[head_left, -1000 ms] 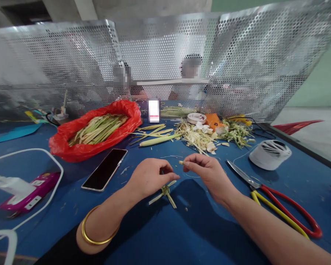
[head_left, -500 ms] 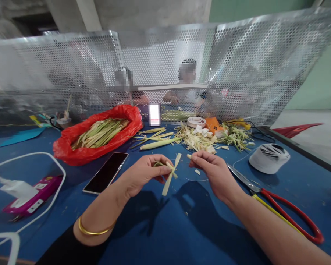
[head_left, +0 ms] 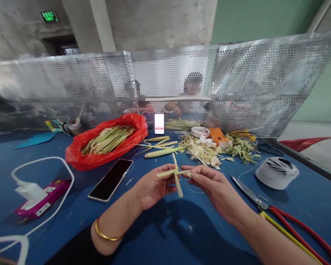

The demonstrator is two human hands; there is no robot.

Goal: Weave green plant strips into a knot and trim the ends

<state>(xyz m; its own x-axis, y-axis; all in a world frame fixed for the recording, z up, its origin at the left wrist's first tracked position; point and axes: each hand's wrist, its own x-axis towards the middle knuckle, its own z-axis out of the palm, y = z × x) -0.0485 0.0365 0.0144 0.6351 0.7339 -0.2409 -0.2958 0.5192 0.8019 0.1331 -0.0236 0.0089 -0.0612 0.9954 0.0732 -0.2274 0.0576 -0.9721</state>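
Note:
Pale green plant-leaf strips, crossed and knotted at the middle, form a small cross [head_left: 176, 184] above the blue tabletop. My left hand [head_left: 153, 187] holds it from the left, its fingers curled behind the crossing. From the other side my right hand [head_left: 213, 186] pinches a small pale piece [head_left: 189, 175] between thumb and fingertips, at the right-hand arm of the cross. Whether that piece and the arm are joined is hidden by the fingers. Beyond the hands lie loose leaf strips [head_left: 164, 152] and a heap of pale scraps [head_left: 201, 149].
A red plastic bag [head_left: 79, 162] full of leaf strips and a dark phone [head_left: 110, 180] lie left, near a purple power strip [head_left: 41, 204]. Red-and-yellow-handled scissors [head_left: 253, 197] and a white thread spool [head_left: 276, 175] are right. Behind the perforated metal screen [head_left: 162, 73] sit people.
My right hand has come leftwards to the cross, so the hands now nearly meet. The cross has turned, showing its arms more openly. The whole view has tipped upward and shifted left.

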